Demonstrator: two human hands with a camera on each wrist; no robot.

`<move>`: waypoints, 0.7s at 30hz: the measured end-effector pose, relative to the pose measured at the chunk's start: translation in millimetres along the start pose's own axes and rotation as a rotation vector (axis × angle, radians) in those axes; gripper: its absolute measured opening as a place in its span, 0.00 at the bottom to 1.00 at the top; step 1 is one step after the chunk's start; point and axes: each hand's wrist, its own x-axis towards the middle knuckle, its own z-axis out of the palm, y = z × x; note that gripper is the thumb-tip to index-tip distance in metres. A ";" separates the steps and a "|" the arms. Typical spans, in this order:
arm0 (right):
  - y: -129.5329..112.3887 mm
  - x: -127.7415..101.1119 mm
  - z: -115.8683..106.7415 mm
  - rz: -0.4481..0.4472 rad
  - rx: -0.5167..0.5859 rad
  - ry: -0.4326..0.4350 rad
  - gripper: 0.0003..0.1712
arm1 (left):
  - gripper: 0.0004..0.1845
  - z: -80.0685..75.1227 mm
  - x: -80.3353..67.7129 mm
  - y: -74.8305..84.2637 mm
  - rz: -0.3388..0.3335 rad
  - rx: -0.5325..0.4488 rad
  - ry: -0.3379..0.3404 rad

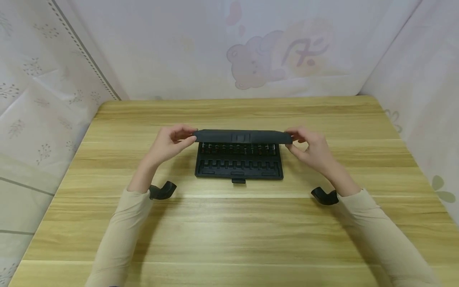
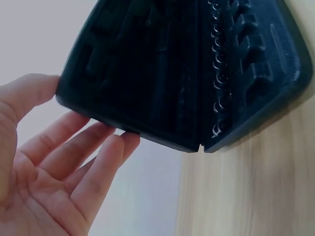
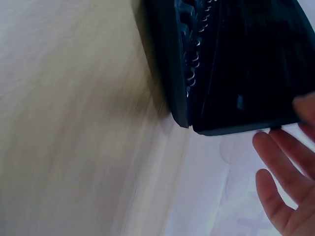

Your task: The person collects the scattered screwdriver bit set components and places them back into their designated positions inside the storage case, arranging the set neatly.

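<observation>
A black plastic tool case (image 1: 238, 175) lies on the wooden table with its hinged lid (image 1: 242, 136) raised partway. Small shiny metal pieces (image 1: 238, 149) stand in a row near the hinge, too dark to tell their exact kind; molded slots line the base in front of them. My left hand (image 1: 166, 145) holds the lid's left end, with the thumb (image 2: 37, 91) at the corner and the fingers along the side. At the opposite end, my right hand (image 1: 312, 149) holds the lid between thumb and fingers. The lid's dark inner side shows in both wrist views.
The wooden table (image 1: 229, 239) extends around the case on all sides. A black curved piece sits at the left wrist (image 1: 164, 190) and another at the right wrist (image 1: 324, 196). Pale printed curtains (image 1: 172, 52) hang behind and beside the table.
</observation>
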 end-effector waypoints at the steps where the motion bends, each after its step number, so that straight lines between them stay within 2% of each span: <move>1: -0.7 -2.7 -1.4 -0.011 0.016 -0.020 0.23 | 0.14 -0.3 -2.3 0.4 -0.003 -0.007 -0.018; 4: -3.6 -10.6 -5.9 -0.033 0.058 -0.095 0.28 | 0.15 -0.5 -8.9 0.6 -0.030 -0.034 -0.063; 8: -10.3 -16.9 -8.4 -0.074 0.044 -0.167 0.29 | 0.15 1.9 -17.3 1.2 -0.060 -0.017 -0.098; 13: -15.5 -20.8 -3.2 -0.102 -0.020 -0.179 0.27 | 0.15 9.4 -24.8 3.8 -0.048 0.081 -0.110; 21: -26.9 -27.8 3.7 -0.117 -0.120 -0.211 0.29 | 0.16 26.5 -35.2 4.1 0.020 0.267 -0.118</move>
